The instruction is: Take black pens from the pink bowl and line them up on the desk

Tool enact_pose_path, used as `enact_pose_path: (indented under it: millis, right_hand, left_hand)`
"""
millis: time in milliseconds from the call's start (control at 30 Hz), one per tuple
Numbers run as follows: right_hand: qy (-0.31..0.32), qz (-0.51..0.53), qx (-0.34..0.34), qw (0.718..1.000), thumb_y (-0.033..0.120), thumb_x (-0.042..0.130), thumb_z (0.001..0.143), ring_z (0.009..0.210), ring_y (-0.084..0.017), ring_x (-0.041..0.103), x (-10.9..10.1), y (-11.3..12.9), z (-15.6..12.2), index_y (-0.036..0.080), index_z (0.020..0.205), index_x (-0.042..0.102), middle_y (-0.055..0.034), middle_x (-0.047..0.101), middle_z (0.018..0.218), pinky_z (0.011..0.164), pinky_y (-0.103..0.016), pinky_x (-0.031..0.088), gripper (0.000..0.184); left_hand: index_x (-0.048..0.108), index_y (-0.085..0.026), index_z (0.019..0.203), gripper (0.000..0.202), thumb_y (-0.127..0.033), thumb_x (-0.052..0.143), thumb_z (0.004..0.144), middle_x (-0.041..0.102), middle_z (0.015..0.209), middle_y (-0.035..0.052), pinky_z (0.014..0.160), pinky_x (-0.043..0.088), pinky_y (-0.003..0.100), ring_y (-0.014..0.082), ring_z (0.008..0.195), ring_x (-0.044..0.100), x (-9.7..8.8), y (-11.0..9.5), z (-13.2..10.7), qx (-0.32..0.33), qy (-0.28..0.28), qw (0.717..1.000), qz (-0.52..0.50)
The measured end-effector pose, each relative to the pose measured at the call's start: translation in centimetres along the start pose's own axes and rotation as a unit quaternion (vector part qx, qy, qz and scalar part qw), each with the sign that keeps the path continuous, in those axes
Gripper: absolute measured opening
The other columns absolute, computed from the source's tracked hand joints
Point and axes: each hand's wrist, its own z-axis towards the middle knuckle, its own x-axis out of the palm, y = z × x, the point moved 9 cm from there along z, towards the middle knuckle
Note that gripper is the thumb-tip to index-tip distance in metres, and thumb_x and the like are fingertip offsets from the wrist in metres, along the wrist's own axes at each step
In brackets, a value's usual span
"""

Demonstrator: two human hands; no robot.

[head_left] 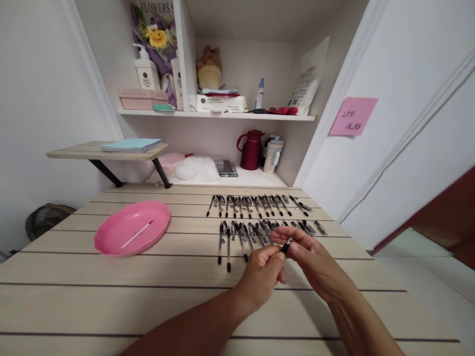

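Observation:
My left hand is closed round a black pen, its grip end poking out past the thumb toward the upper right. Close against it, my right hand has its thumb and curved fingers at the pen's silvery tip. Most of the pen is hidden by the fingers. Just beyond both hands lies a near row of pen parts, with black-capped refills and clear barrels; my hands cover some of it. Behind it runs a second row of similar pen parts.
A pink plate at the left bears a thin white stick with a dark tip. Behind the table stand a red jug and a pale cup. A small raised shelf holds blue paper.

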Motion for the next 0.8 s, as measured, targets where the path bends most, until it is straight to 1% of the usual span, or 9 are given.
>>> enact_pose_path:
  millis: [67, 133, 200, 333, 367, 467, 600, 667, 800]
  right_hand:
    - [-0.009, 0.014, 0.001, 1.0, 0.037, 0.069, 0.065, 0.087, -0.02, 0.056, -0.1, -0.1, 0.0, 0.02, 0.087, 0.064, -0.0085, 0.063, 0.1, 0.073, -0.031, 0.044, 0.028]
    - [-0.036, 0.012, -0.011, 0.999, 0.035, 0.072, 0.063, 0.078, -0.017, 0.056, -0.6, 0.1, 0.0, 0.018, 0.074, 0.064, -0.007, 0.064, 0.091, 0.066, -0.028, 0.044, 0.022]
    - [-0.05, -0.001, -0.019, 0.999, 0.034, 0.074, 0.06, 0.073, -0.016, 0.055, -0.9, 0.2, 0.0, 0.018, 0.07, 0.061, -0.0055, 0.063, 0.086, 0.063, -0.027, 0.044, 0.023]
    - [-0.012, 0.002, 0.004, 1.0, 0.037, 0.069, 0.066, 0.08, -0.018, 0.055, -0.3, -0.1, -0.1, 0.019, 0.09, 0.063, -0.0077, 0.063, 0.095, 0.068, -0.029, 0.044, 0.03]
    - [-0.006, 0.008, 0.008, 1.0, 0.035, 0.068, 0.067, 0.079, -0.017, 0.055, -0.3, -0.2, -0.1, 0.019, 0.091, 0.064, -0.0074, 0.063, 0.094, 0.068, -0.029, 0.043, 0.029]
    - [-0.017, 0.015, 0.0, 1.0, 0.031, 0.071, 0.065, 0.07, -0.013, 0.053, -0.6, -0.3, 0.0, 0.018, 0.075, 0.065, -0.0039, 0.063, 0.081, 0.063, -0.025, 0.042, 0.017]
    - [-0.038, 0.023, -0.014, 0.999, 0.029, 0.074, 0.06, 0.071, -0.014, 0.052, -0.9, -0.4, 0.1, 0.018, 0.063, 0.06, -0.0027, 0.062, 0.078, 0.061, -0.025, 0.041, 0.019]
    - [-0.029, 0.024, -0.01, 0.999, 0.031, 0.074, 0.06, 0.072, -0.014, 0.053, -0.6, -0.3, 0.1, 0.019, 0.068, 0.061, -0.0031, 0.062, 0.081, 0.063, -0.026, 0.042, 0.019]
    - [-0.001, 0.037, 0.024, 0.999, 0.035, 0.069, 0.067, 0.086, -0.018, 0.055, 0.2, -0.7, -0.1, 0.021, 0.09, 0.065, -0.0063, 0.064, 0.092, 0.073, -0.03, 0.042, 0.028]
  left_hand:
    - [0.053, -0.016, 0.07, 0.024, -0.036, 0.046, 0.079, 0.044, 0.047, -0.004, 0.044, 0.019, 0.021, 0.0047, 0.04, 0.029, 0.1, 0.0, 0.0, -0.002, 0.007, 1.0, -0.002]
    - [0.053, -0.016, 0.072, 0.023, -0.035, 0.045, 0.08, 0.044, 0.047, -0.0045, 0.044, 0.019, 0.021, 0.0044, 0.04, 0.028, 0.2, 0.0, -0.1, -0.006, 0.01, 1.0, -0.003]
    - [0.052, -0.016, 0.071, 0.023, -0.035, 0.045, 0.08, 0.043, 0.046, -0.0048, 0.043, 0.018, 0.02, 0.0041, 0.039, 0.028, 0.1, 0.1, -0.1, -0.011, 0.009, 1.0, -0.007]
    - [0.05, -0.016, 0.07, 0.023, -0.036, 0.045, 0.079, 0.044, 0.046, -0.0051, 0.042, 0.018, 0.02, 0.0036, 0.038, 0.028, 0.3, 0.1, -0.1, -0.018, 0.018, 1.0, -0.018]
    - [0.05, -0.016, 0.071, 0.022, -0.036, 0.045, 0.079, 0.044, 0.046, -0.0052, 0.042, 0.018, 0.02, 0.0035, 0.038, 0.027, 0.3, 0.1, -0.1, -0.02, 0.021, 0.999, -0.021]
    - [0.051, -0.015, 0.075, 0.022, -0.036, 0.045, 0.079, 0.044, 0.045, -0.0054, 0.04, 0.017, 0.02, 0.0034, 0.036, 0.027, 0.4, 0.2, -0.1, -0.024, 0.025, 0.999, -0.029]
    - [0.052, -0.014, 0.074, 0.023, -0.037, 0.047, 0.078, 0.044, 0.044, -0.0056, 0.039, 0.014, 0.019, 0.0021, 0.034, 0.025, 0.6, 0.3, -0.2, -0.033, 0.027, 0.998, -0.041]
    - [0.05, -0.015, 0.074, 0.023, -0.038, 0.049, 0.077, 0.044, 0.044, -0.0062, 0.037, 0.013, 0.019, 0.0015, 0.033, 0.024, 0.6, 0.4, -0.2, -0.043, 0.027, 0.997, -0.064]
    - [0.046, -0.017, 0.074, 0.024, -0.041, 0.05, 0.076, 0.044, 0.045, -0.0074, 0.034, 0.009, 0.018, 0.0013, 0.029, 0.02, 1.1, 0.7, -0.2, -0.068, 0.051, 0.987, -0.133]
